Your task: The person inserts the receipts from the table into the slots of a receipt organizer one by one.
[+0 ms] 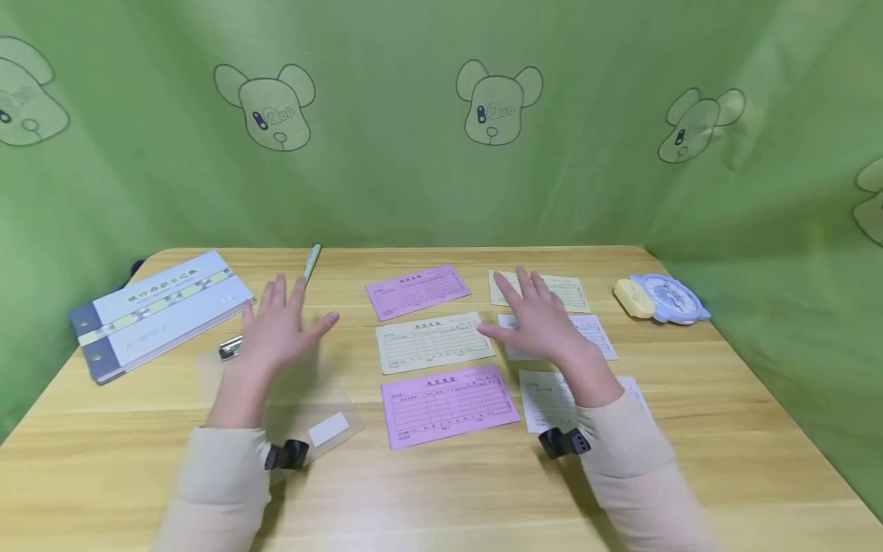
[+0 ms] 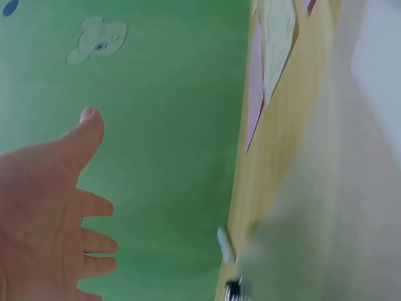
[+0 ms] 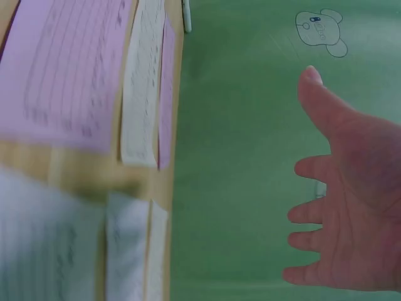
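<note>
Six printed forms (image 1: 450, 406) look all laid out toward the bench's (image 1: 752, 452) back edge; left hand (image 1: 274, 331) and right hand (image 1: 541, 322) empty, fingers wide.

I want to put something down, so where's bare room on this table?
Front right of the table, between the right sleeve and right edge, nearer than the blue round item; also in front of the nearer pink slip. Crowded: the middle, with six slips, and the left, with binder and clear clipboard.
</note>
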Available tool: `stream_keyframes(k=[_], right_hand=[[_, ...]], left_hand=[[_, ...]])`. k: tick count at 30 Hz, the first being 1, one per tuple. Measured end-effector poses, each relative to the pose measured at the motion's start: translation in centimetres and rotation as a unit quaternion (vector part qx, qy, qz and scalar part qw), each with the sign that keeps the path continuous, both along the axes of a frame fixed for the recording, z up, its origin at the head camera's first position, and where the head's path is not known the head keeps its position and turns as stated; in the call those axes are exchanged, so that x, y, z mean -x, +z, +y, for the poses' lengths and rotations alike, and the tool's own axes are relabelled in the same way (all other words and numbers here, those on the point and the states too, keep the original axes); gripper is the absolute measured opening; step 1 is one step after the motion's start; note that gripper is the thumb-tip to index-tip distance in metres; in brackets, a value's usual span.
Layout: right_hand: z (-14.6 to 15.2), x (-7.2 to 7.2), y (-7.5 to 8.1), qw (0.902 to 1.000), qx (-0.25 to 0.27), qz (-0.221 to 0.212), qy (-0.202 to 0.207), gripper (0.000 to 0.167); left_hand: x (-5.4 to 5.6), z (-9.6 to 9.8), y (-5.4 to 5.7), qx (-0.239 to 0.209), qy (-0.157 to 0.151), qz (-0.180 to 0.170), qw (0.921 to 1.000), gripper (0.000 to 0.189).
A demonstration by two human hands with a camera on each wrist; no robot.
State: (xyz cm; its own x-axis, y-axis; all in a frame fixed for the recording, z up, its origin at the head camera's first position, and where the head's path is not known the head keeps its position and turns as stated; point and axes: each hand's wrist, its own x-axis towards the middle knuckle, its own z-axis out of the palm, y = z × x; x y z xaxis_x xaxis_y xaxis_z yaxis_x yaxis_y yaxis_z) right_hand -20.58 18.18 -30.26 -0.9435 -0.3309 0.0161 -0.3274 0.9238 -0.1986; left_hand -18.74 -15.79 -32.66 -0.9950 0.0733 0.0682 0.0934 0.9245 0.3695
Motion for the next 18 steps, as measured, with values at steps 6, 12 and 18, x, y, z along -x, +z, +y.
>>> stream_keyframes(k=[6, 12, 18], right_hand=[[2.6, -0.5, 0.9, 1.0, 0.002, 0.002, 0.0, 0.086], [6.4, -1.2, 1.0, 0.9986, 0.05, 0.002, 0.019, 0.084], [10.8, -2.2, 0.2, 0.987, 0.151, -0.048, 0.028, 0.08]], left_hand=[[-0.6, -3.5, 0.2, -0.014, 0.009, 0.012, 0.9998, 0.087], [-1.0, -6.4, 0.1, -0.069, 0.002, 0.03, 0.9972, 0.079], [-0.8, -8.8, -0.9, -0.197, -0.004, 0.007, 0.9803, 0.071]])
